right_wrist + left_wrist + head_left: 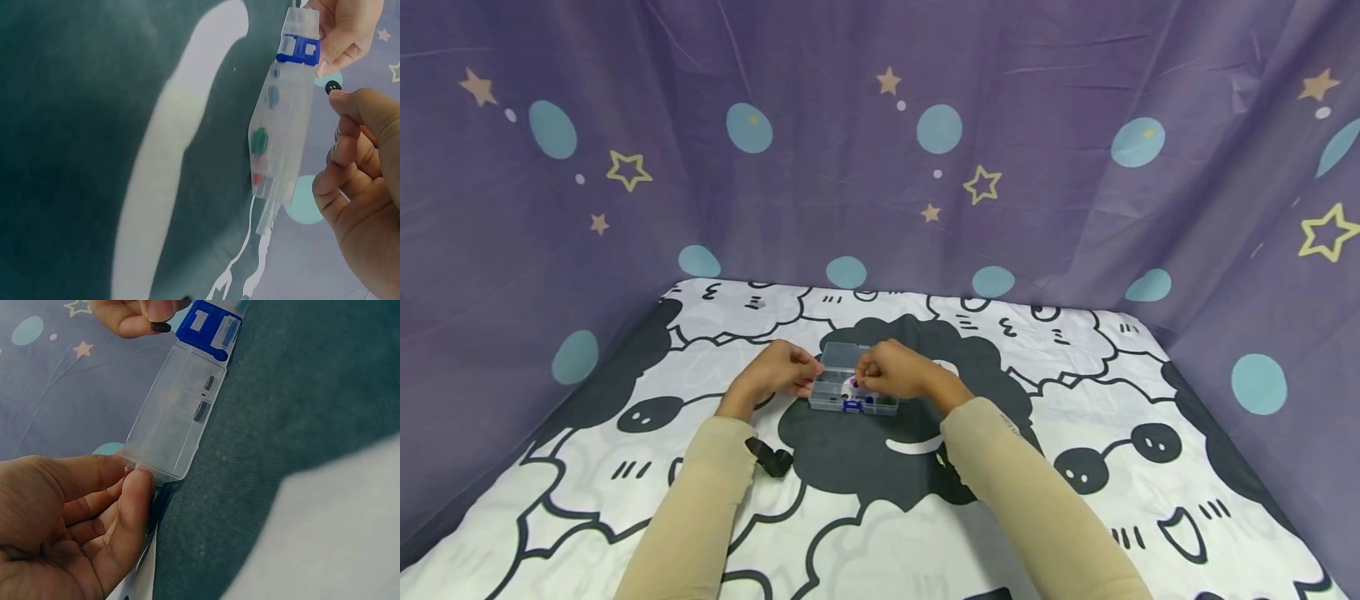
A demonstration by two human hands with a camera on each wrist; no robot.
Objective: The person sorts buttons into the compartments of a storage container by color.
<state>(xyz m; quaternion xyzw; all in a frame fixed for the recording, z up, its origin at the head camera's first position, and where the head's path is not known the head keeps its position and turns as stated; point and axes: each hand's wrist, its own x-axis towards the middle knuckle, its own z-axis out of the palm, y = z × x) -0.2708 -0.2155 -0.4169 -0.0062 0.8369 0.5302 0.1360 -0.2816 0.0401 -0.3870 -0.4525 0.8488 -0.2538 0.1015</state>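
A clear plastic compartment box (826, 403) lies on the cloth with its lid (841, 356) raised at the back and a blue latch (852, 407) at its front. My left hand (781, 368) pinches the box's left end between thumb and fingers, as the left wrist view shows. Above the box, my right hand (895, 369) pinches a small black button (333, 87), its holes showing in the right wrist view. Through the clear wall appear a green piece (259, 142), a red piece (257, 179) and dark pieces (200, 411).
A printed cloth (917, 542) with cartoon sheep covers the surface. Purple curtains (850, 208) with stars and blue ovals enclose the back and sides. A small black object (769, 457) shows beside the left sleeve.
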